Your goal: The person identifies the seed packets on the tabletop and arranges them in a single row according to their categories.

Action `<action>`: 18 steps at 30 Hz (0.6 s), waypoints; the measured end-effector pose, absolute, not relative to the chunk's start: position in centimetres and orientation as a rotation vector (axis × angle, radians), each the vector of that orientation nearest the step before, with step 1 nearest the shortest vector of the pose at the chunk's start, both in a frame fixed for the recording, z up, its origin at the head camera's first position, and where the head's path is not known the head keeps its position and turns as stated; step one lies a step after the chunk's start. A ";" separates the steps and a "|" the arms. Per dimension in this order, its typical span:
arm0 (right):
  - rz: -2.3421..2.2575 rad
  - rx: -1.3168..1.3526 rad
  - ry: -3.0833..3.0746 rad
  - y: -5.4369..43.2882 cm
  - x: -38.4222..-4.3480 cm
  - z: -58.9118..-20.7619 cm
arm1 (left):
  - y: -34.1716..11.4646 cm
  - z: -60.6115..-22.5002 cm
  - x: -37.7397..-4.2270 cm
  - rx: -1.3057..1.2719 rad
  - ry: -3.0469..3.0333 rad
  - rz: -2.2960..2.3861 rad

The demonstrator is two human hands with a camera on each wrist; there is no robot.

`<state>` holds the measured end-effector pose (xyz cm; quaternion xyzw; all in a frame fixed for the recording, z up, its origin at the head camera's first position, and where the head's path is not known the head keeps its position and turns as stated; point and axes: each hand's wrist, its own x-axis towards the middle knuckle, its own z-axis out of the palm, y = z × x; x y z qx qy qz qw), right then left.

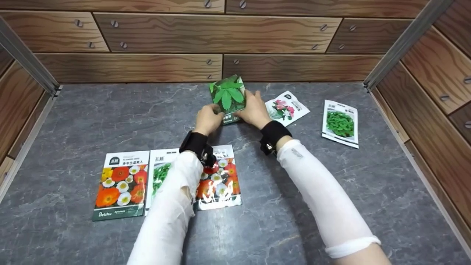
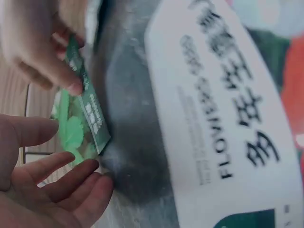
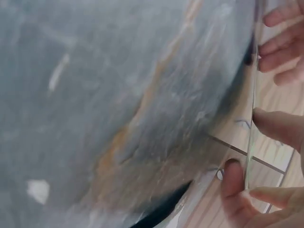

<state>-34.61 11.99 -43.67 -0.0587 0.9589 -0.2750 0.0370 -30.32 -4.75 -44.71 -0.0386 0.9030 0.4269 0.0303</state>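
Note:
A seed packet (image 1: 228, 97) with a large green leaf picture is held tilted up near the back wall. My right hand (image 1: 255, 109) pinches its right edge between thumb and fingers; the right wrist view shows this packet (image 3: 251, 104) almost edge-on. At its lower left is my left hand (image 1: 209, 119), and in the left wrist view that hand (image 2: 52, 185) has spread, relaxed fingers beside the packet (image 2: 90, 114). Just right of my right hand lies a pink-flower packet (image 1: 287, 108), its lower left part covered.
Near the front left lie two poppy packets (image 1: 121, 184) with a green-leaf packet (image 1: 160, 173) between them, partly hidden by my left sleeve. Another green-leaf packet (image 1: 340, 123) lies at the right. Wood-patterned walls (image 1: 147, 68) bound the grey marbled tabletop (image 1: 375, 206).

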 end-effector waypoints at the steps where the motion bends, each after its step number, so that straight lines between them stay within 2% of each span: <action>1: -0.881 -0.183 2.936 12.2 -34.5 -43.6 | -4.9 -44.6 -30.2 -0.144 2.752 1.358; 9: -1.163 -0.175 2.748 14.4 -33.1 -42.1 | -5.4 -43.0 -28.9 -0.334 2.258 1.948; 18: -1.205 -0.302 2.731 16.6 -28.5 -40.7 | -4.7 -41.1 -25.5 -0.257 2.267 1.975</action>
